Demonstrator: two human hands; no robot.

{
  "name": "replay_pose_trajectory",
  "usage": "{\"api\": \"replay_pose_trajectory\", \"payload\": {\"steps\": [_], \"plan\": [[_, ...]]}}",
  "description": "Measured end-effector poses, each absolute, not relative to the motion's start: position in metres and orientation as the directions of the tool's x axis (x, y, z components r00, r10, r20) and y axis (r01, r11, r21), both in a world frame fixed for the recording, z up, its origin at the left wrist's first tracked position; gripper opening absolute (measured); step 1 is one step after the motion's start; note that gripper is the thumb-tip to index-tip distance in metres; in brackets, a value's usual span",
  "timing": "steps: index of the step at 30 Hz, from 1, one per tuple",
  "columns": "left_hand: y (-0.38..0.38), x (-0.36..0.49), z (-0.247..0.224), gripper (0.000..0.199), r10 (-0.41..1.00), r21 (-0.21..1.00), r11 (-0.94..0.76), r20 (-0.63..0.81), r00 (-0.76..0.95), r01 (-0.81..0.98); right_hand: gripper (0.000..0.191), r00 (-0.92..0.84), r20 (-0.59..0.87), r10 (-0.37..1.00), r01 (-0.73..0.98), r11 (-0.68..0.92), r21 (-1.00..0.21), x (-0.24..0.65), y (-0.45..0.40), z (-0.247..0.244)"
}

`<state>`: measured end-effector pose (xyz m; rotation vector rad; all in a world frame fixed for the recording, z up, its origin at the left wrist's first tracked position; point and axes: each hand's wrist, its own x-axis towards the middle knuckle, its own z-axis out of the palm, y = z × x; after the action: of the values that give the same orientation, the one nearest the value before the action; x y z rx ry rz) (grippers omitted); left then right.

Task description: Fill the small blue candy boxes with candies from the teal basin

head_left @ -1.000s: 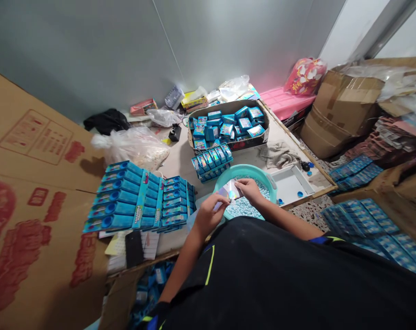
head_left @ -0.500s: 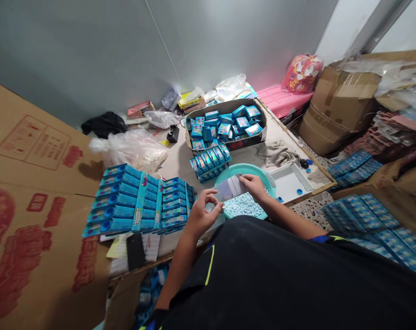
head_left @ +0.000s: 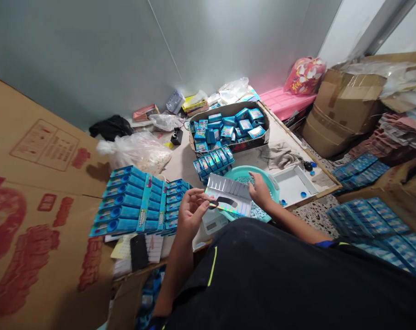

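Note:
A shiny silver sheet [head_left: 230,190] with ridges and a dark curved mark is held over a turquoise basin [head_left: 275,181] of small pale-blue pellets [head_left: 258,212]. My left hand [head_left: 193,211] pinches the sheet's left end between thumb and fingers. At its right edge is my right hand [head_left: 260,190], fingers closed around that edge. A grey scale [head_left: 214,223] shows partly below the sheet. Behind the basin stands a row of small blue boxes [head_left: 213,161]. Blue flip-top packs [head_left: 132,201] lie in rows to the left.
An open carton [head_left: 231,149] full of blue boxes stands at the back. A white tray [head_left: 293,185] and a grey cloth [head_left: 281,155] lie right. A plastic bag [head_left: 139,153] and large cardboard box [head_left: 49,206] are left.
The sheet has turned, showing its ridged shiny face and dark mark. My left hand has moved slightly left, and more of the scale shows. The whole view has shifted a little.

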<state>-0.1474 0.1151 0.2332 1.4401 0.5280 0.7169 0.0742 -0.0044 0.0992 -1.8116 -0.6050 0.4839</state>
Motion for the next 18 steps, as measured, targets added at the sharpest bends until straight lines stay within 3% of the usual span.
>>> {"api": "replay_pose_trajectory", "payload": {"steps": [3, 6, 9, 13, 18], "plan": [[0.115, -0.149, 0.234, 0.031, 0.713, 0.994, -0.002, 0.079, 0.697, -0.112, 0.035, 0.607, 0.110, 0.787, 0.252, -0.060, -0.966, 0.064, -0.005, 0.130], [0.114, -0.147, 0.236, 0.031, 0.707, 0.995, -0.017, 0.081, 0.702, -0.098, 0.039, 0.321, 0.097, 0.942, 0.135, 0.056, -0.989, 0.050, -0.002, 0.166], [0.112, -0.146, 0.239, 0.031, 0.700, 0.996, -0.034, 0.085, 0.709, -0.086, 0.043, 0.125, 0.137, 0.983, 0.084, 0.127, -0.988, 0.038, 0.002, 0.195], [0.111, -0.149, 0.235, 0.034, 0.705, 0.996, -0.051, 0.090, 0.704, -0.076, 0.032, 0.148, 0.238, 0.960, 0.120, 0.222, -0.968, 0.028, 0.007, 0.206], [0.108, -0.157, 0.219, 0.032, 0.807, 0.996, -0.074, 0.094, 0.584, -0.059, 0.042, 0.183, 0.182, 0.966, 0.063, 0.173, -0.983, 0.024, 0.012, 0.202]]}}
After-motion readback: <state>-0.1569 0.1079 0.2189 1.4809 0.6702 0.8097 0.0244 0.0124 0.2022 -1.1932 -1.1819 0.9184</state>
